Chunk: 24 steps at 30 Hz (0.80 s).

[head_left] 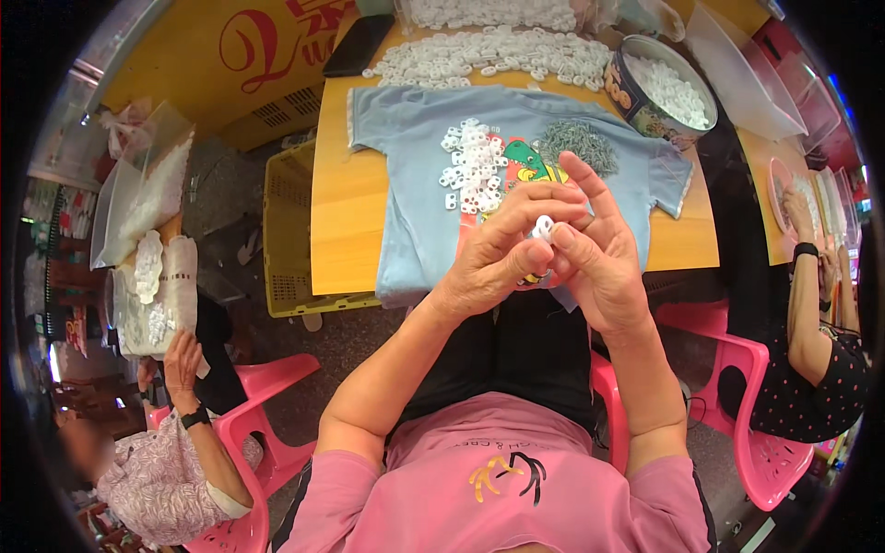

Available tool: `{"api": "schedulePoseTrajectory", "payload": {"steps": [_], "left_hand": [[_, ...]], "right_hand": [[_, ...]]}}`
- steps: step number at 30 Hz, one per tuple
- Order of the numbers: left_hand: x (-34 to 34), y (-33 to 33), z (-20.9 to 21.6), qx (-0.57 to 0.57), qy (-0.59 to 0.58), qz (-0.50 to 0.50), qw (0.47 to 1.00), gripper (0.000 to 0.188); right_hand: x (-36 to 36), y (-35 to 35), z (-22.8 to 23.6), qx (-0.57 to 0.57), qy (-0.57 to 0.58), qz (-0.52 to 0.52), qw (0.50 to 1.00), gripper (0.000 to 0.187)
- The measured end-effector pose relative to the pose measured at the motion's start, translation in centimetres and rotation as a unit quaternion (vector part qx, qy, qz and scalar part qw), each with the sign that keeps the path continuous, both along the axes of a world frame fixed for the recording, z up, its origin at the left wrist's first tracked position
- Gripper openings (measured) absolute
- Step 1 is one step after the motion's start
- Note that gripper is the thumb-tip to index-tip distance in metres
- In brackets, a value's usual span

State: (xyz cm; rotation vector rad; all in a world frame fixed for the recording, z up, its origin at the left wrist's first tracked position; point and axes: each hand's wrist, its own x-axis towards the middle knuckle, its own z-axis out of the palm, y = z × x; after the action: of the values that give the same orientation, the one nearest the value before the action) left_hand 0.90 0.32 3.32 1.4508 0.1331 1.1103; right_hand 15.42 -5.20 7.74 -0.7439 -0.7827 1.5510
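Both my hands meet over the near part of a light blue T-shirt (419,240) that is spread on the table. Between their fingertips is a small white plastic piece with holes (543,227), which looks like a cord lock. My left hand (493,249) pinches it from the left, thumb and fingers closed. From the right, the thumb and finger of my right hand (604,267) press on it, with other fingers raised. Beyond them on the shirt lie a heap of white pieces with holes (475,166) and a pile of small grey metal bits like springs (576,143).
Along the table's (336,221) far side lies a long heap of white oval pieces (498,53). A round tin (636,101) holds more, near a dark phone (359,44). A yellow crate (286,230) stands left. People work at both sides, near pink chairs (747,369).
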Motion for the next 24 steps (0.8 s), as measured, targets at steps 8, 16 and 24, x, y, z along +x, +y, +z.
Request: {"api": "schedulePoseTrajectory", "payload": {"steps": [8,16,24], "left_hand": [[-0.1,-0.9,0.5,-0.024,-0.001,0.015,1.0,0.046],[-0.5,-1.3,0.5,-0.024,-0.033,0.017,0.999,0.039],[-8.2,0.4,2.5,-0.126,0.065,0.168,0.976,0.028]], "right_hand": [[-0.8,-0.4,0.6,0.014,0.011,-0.009,1.0,0.077],[-1.7,-0.9,0.8,0.016,0.021,-0.015,1.0,0.081],[-0.4,1.1,-0.5,0.063,-0.107,0.032,0.992,0.06]]}}
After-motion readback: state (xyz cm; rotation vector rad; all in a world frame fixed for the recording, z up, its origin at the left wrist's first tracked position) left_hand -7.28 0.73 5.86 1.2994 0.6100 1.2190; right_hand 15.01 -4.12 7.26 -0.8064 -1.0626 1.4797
